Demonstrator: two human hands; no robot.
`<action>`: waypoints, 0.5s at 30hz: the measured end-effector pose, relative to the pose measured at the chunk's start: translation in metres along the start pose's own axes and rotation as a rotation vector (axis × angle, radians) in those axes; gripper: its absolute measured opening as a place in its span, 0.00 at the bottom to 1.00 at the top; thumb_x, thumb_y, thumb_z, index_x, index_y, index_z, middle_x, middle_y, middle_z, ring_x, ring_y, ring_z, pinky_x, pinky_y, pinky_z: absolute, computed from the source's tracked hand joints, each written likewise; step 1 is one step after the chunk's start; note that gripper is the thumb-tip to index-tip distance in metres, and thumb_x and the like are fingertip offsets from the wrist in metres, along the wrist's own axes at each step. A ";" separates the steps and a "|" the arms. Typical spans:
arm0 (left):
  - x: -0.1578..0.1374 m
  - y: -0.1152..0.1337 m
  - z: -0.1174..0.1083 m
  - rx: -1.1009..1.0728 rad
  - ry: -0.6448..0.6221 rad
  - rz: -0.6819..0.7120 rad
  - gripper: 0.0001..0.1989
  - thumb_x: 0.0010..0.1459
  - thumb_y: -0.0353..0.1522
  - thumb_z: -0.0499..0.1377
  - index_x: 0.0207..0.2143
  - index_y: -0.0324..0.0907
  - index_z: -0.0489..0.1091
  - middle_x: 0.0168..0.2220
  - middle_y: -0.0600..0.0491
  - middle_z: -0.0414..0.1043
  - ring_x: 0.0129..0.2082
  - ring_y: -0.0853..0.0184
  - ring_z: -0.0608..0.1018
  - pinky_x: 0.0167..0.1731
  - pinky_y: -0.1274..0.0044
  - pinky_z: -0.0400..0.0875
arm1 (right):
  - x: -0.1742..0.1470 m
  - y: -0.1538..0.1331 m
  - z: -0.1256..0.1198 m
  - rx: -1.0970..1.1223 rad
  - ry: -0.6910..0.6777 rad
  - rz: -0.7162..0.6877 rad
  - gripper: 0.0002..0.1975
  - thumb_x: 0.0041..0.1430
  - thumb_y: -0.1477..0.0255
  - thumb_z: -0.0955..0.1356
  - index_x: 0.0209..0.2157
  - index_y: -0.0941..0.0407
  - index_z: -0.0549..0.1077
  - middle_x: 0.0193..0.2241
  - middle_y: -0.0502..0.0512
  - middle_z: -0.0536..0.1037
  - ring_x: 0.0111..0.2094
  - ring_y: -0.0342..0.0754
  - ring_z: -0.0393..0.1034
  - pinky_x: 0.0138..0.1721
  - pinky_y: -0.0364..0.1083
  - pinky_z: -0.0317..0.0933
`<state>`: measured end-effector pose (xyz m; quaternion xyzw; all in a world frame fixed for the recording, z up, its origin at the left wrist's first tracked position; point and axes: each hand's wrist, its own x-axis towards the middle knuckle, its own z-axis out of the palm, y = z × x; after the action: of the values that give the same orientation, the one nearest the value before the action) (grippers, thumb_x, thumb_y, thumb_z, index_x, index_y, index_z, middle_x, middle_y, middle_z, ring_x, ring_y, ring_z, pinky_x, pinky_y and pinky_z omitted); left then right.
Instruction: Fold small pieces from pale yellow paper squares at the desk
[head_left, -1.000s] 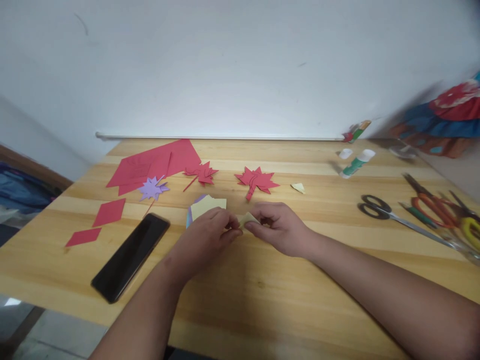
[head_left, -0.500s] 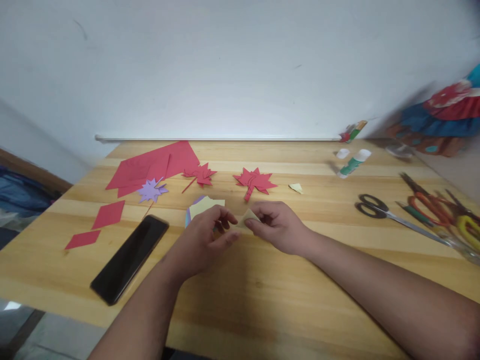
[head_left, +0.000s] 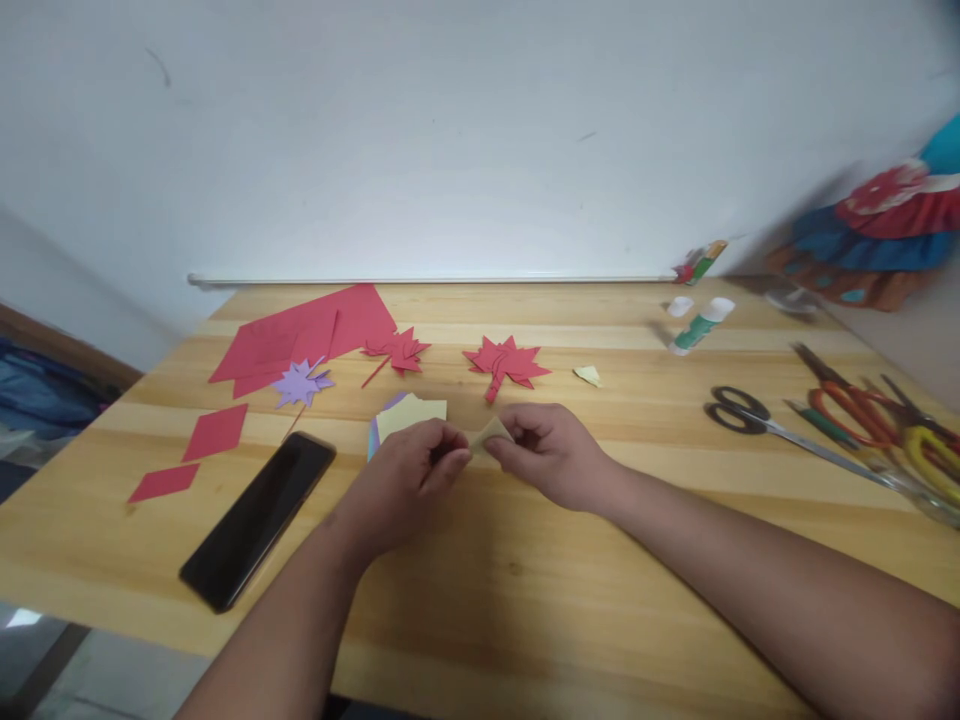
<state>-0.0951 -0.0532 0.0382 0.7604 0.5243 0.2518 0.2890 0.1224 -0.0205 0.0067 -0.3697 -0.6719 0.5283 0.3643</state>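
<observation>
Over the middle of the table, a small piece of pale yellow paper is pinched between thumb and fingers of my right hand. My left hand closes its thumb and fingertips on the paper's left end. Just behind my left hand lies a stack of coloured paper, pale yellow on top, partly covered by that hand. Beyond my hands rest two red paper leaves, one straight behind the paper and another further left. A yellow paper scrap lies to their right.
On the left are red sheets, a purple paper leaf, red diamonds and a black phone. To the right stand a glue stick and its cap, with scissors and other tools nearer. A whiteboard rises behind the table.
My left fingers, apart before, have closed onto the left end of the yellow paper. My right hand keeps its pinch. The view has shifted slightly.
</observation>
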 end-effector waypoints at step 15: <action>-0.001 -0.002 -0.003 -0.037 -0.059 0.002 0.05 0.62 0.31 0.56 0.32 0.43 0.70 0.28 0.57 0.72 0.27 0.70 0.70 0.28 0.78 0.61 | -0.001 0.001 0.000 -0.044 -0.017 -0.028 0.13 0.63 0.63 0.72 0.28 0.56 0.74 0.22 0.46 0.65 0.24 0.41 0.55 0.24 0.42 0.50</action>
<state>-0.0987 -0.0531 0.0393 0.7626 0.5100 0.2393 0.3179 0.1232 -0.0210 0.0056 -0.3639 -0.6915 0.5112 0.3579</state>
